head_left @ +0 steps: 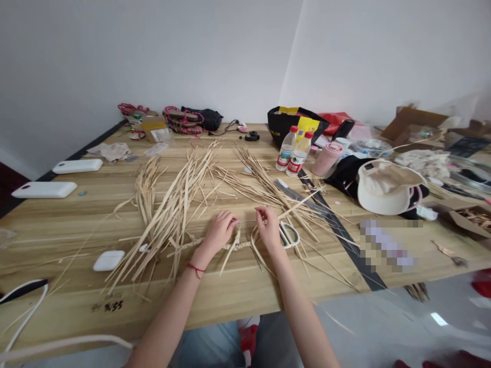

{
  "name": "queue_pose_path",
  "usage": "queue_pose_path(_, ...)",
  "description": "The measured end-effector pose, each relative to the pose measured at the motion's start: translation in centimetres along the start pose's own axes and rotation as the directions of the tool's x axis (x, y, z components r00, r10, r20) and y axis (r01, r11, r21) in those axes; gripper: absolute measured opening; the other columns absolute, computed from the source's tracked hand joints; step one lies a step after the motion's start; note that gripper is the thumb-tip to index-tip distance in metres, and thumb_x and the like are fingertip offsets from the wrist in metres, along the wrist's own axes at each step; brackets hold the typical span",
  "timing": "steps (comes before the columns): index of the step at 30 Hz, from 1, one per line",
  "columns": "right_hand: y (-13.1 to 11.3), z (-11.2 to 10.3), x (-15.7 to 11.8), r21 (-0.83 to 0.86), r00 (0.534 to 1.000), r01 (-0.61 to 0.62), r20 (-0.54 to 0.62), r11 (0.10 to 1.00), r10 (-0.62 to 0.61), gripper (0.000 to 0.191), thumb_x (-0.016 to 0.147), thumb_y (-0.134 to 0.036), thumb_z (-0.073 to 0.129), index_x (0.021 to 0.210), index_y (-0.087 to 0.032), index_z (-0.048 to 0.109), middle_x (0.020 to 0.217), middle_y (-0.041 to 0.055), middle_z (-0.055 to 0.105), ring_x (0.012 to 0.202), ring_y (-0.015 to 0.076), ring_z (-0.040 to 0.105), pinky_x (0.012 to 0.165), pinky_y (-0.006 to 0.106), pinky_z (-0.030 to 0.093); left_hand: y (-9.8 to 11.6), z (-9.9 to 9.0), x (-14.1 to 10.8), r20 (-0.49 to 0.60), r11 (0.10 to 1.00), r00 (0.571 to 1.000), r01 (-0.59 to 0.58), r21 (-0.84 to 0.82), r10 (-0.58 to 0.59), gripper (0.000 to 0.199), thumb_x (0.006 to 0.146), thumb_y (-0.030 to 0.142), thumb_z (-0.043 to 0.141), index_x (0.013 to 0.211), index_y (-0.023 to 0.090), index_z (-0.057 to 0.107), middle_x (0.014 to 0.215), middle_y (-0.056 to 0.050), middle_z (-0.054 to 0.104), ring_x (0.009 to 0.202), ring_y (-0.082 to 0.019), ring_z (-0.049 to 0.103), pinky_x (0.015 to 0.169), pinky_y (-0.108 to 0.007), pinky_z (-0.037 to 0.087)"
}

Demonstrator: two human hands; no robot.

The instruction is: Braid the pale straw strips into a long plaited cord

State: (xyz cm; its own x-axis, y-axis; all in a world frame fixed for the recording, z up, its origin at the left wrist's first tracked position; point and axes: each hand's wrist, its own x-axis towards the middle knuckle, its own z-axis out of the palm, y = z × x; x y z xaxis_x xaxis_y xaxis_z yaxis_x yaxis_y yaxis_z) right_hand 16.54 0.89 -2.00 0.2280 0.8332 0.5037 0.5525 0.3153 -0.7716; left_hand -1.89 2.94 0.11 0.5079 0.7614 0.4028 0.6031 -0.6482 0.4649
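Head view: one left hand (pixel 220 228), its fingertips drawn narrow at the upper end of a short branch of a plaited strip (pixel 243 246); whether a strand was pinched there could not be told; one right hand (pixel 268 225), thumb and fingers curled close together, lifted just above the work; whether anything lay between them was likewise too small to tell; the plaited strip, pale and knotted, lay on the table (pixel 95 204) below and between the two sets of fingers, centred, one would judge, so that both could reach it; one long loose strand curved down beside the right fingers; one pair of scissors (pixel 287 236), white-handled, just to the right of the right hand, presumably kept there for trimming; one left bundle of flat strands (pixel 180 194), beyond and left of the left fingers, fanned out, probably so that single lengths could be drawn free; one right bundle (pixel 270 189), beyond the right fingers, its ends trailing past the scissors; one white case (pixel 109 260), well left of the left fingers; two bottles (pixel 294 158), red-capped, and one pink cup (pixel 327 159), farther off beyond the right fingers, apparently set back to leave working room.
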Motion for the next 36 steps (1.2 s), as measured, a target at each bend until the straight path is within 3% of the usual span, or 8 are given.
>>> queue_pose_path(6,0.6,0.1,-0.1,-0.026,1.0,-0.021,-0.011,0.999,0.02,0.019,0.087,-0.023,0.044,0.096,-0.018,0.06,0.086,0.0067,0.061,0.076,0.019,0.056,0.071,0.033,0.046,0.0,0.1,-0.1,0.025,1.0,1.0,0.004,0.0,-0.004,0.015,0.093,0.021,0.04,0.087,0.02,0.054,0.09,-0.004,0.058,0.088,-0.02,0.051,0.078,-0.035,0.044)
queue_pose_path(13,0.9,0.1,-0.4,-0.153,0.997,-0.053,-0.072,0.987,0.042,0.024,0.088,-0.026,0.043,0.105,-0.017,0.057,0.115,0.0136,0.048,0.068,0.0155,0.057,0.068,0.033,0.049,0.1,0.2,-0.1,0.009,1.0,1.0,0.004,0.015,-0.004,0.019,0.094,0.019,0.036,0.085,0.02,0.053,0.09,-0.004,0.057,0.088,-0.019,0.049,0.079,-0.034,0.042)
queue_pose_path(18,0.8,0.1,-0.3,-0.258,0.997,0.029,-0.056,0.966,-0.045,0.028,0.086,-0.023,0.046,0.112,-0.018,0.054,0.116,0.0143,0.047,0.1,0.0255,0.054,0.087,0.043,0.045,0.1,0.3,-0.1,-0.021,0.998,1.0,0.019,0.062,-0.018,0.021,0.094,0.019,0.034,0.082,0.019,0.052,0.09,-0.004,0.055,0.091,-0.02,0.046,0.082,-0.036,0.041)
queue_pose_path(21,0.7,0.1,-0.4,-0.281,0.999,0.042,-0.003,0.959,-0.044,0.033,0.086,-0.021,0.046,0.118,-0.016,0.05,0.115,0.0154,0.049,0.108,0.0284,0.051,0.09,0.046,0.043,0.2,0.4,-0.2,-0.043,0.995,0.999,0.032,0.098,-0.028,0.019,0.094,0.019,0.035,0.085,0.02,0.052,0.095,-0.005,0.056,0.094,-0.022,0.045,0.084,-0.038,0.039)
queue_pose_path(28,-0.3,-0.1,-0.4,-0.203,0.993,0.085,0.1,0.975,-0.065,0.036,0.089,-0.011,0.031,0.122,-0.017,0.046,0.114,0.0129,0.052,0.105,0.0225,0.053,0.089,0.038,0.044,0.6,0.2,-0.3,-0.099,0.992,0.994,0.066,0.106,-0.055,0.018,0.093,0.02,0.038,0.087,0.02,0.054,0.108,-0.006,0.055,0.105,-0.023,0.042,0.09,-0.041,0.035)
queue_pose_path(33,-0.1,0.1,-0.6,-0.37,0.998,-0.024,0.049,0.929,0.045,0.031,0.086,-0.013,0.04,0.114,-0.018,0.052,0.119,0.0114,0.053,0.091,0.0212,0.059,0.075,0.032,0.045,0.8,-0.1,-0.2,-0.151,0.996,0.985,0.086,0.035,-0.08,0.017,0.092,0.024,0.042,0.085,0.021,0.057,0.106,-0.005,0.056,0.105,-0.023,0.042,0.093,-0.04,0.033)
queue_pose_path(36,0.1,0.1,-0.6,-0.459,0.991,-0.007,0.115,0.888,0.067,0.025,0.086,-0.015,0.044,0.108,-0.017,0.056,0.103,0.0102,0.061,0.088,0.0224,0.059,0.077,0.034,0.042,0.8,0.0,-0.1,-0.162,0.995,0.982,0.089,-0.041,-0.094,0.018,0.092,0.024,0.042,0.084,0.021,0.057,0.103,-0.004,0.057,0.103,-0.021,0.044,0.094,-0.039,0.033)
